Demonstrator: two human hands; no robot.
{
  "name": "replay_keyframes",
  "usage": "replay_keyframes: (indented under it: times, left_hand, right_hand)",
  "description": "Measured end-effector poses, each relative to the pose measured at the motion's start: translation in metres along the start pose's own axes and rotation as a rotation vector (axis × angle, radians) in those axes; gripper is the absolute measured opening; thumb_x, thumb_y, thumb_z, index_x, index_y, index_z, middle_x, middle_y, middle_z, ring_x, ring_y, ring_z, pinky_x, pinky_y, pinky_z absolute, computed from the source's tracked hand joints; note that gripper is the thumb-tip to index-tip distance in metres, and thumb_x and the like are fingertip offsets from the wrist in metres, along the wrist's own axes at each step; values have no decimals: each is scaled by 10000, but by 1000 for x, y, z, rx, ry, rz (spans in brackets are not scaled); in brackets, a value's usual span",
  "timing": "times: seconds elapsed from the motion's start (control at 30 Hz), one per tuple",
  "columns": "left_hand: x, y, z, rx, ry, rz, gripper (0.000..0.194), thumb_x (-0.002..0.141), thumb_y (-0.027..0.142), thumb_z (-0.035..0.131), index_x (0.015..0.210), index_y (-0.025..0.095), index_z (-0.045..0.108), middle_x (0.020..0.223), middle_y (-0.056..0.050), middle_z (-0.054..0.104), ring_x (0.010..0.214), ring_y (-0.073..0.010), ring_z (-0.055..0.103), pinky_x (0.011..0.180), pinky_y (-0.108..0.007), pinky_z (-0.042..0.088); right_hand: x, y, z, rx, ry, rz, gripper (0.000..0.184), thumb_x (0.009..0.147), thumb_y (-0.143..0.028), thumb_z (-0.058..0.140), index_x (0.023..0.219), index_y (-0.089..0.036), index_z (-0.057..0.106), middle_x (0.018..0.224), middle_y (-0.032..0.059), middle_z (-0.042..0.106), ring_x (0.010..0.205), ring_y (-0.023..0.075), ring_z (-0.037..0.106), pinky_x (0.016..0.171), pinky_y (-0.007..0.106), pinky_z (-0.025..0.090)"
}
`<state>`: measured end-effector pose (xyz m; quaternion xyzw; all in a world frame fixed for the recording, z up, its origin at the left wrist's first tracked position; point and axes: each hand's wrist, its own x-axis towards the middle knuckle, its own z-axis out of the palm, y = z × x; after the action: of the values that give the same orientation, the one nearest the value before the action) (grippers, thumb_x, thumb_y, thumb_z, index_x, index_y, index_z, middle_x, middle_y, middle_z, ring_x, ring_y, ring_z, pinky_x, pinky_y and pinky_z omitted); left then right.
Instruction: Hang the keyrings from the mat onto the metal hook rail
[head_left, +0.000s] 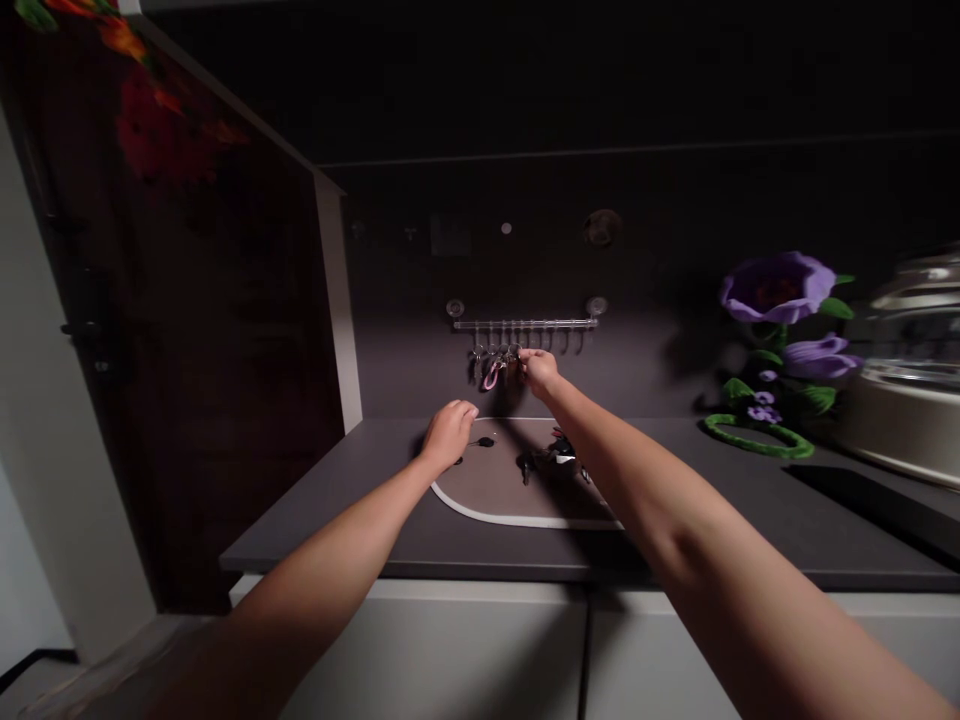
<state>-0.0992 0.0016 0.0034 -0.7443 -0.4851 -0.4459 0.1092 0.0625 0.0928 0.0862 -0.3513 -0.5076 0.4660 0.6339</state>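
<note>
My right hand (540, 370) is raised to the wall, thumb and fingers pinched on a key ring (514, 353) at the hook rail (525, 324). Left of it, several bunches of keys (478, 362) hang from the hooks, one with a pink loop (491, 376). My left hand (448, 434) is low over the left part of a brown mat (487, 490) with a white rim. Its fingers are curled together, and whatever they may hold is hidden. Just right of it lies a black-headed key (486, 442). More dark keys (526, 468) lie on the mat, partly behind my right forearm.
The mat lies on a dark grey counter (330, 500) above white cabinet doors (450, 640). To the right stand purple craft flowers (780, 290) with a green ring base (757, 437) and a large glass-topped container (915, 370). A dark door (225, 400) is at the left.
</note>
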Motion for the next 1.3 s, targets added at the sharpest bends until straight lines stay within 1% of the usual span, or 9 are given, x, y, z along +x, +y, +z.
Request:
replay_keyframes:
  times: [0.23,0.37,0.5,0.67,0.83,0.93,1.0,1.2,1.3]
  left_hand:
    - [0,-4,2,-7,-11,0,253,862,234,357,777,169,585,794,-49,605,786,-154,536,728,-264,403]
    - [0,-5,0,-8,-12,-19,253,859,235,358,795,164,592,807,-53,609,795,-157,538,739,-268,407]
    - [1,-1,-3,-29,-42,-64,227,844,219,384,831,167,604,817,-48,627,797,-154,549,747,-267,414]
    - [9,7,-11,-33,-118,-95,189,795,181,458,849,151,636,837,-61,651,801,-158,570,749,-262,427]
    - [21,15,-18,8,-310,-91,179,759,167,516,864,143,659,884,-65,671,809,-160,590,762,-261,435]
    - [27,19,-14,14,-352,-111,191,745,150,531,885,141,661,898,-66,675,818,-156,594,772,-255,437]
    - [28,21,-7,25,-355,-131,192,742,152,538,885,147,665,914,-68,675,832,-160,594,780,-258,436]
    - [24,14,13,60,-377,-168,180,756,202,545,867,156,679,878,-78,678,814,-174,594,764,-269,432]
    - [20,7,16,94,-414,-138,176,756,225,551,864,179,683,897,-72,678,854,-180,590,779,-267,421]
  right_hand:
    - [-3,3,-3,-71,26,-38,106,649,-129,519,570,-157,454,406,-72,378,401,41,344,425,151,305]
    - [-7,4,-4,-102,92,-52,36,650,-109,531,669,-138,525,531,-41,501,508,52,439,531,155,376]
    - [-18,2,-4,-226,179,-63,257,648,-97,561,904,-120,564,884,69,629,805,109,560,733,198,426]
    - [-41,6,-4,-378,179,-85,428,675,-113,541,1102,-129,512,1166,117,550,1040,158,518,893,253,388]
    - [-67,17,-9,-372,33,-86,283,695,-93,519,972,-124,564,1039,84,608,904,116,556,856,236,401]
    - [-78,25,-16,-430,-87,-67,180,702,-100,531,871,-113,589,881,69,636,760,102,562,775,231,422]
    - [-83,30,-22,-529,-153,-85,143,697,-110,555,832,-119,602,815,57,640,710,104,557,736,233,422]
    - [-90,38,-39,-1003,-363,-293,110,663,-90,600,713,-174,651,745,40,660,686,133,555,710,235,393]
    - [-86,39,-41,-1095,-432,-313,134,638,-73,614,671,-193,663,707,30,663,675,140,559,685,222,385]
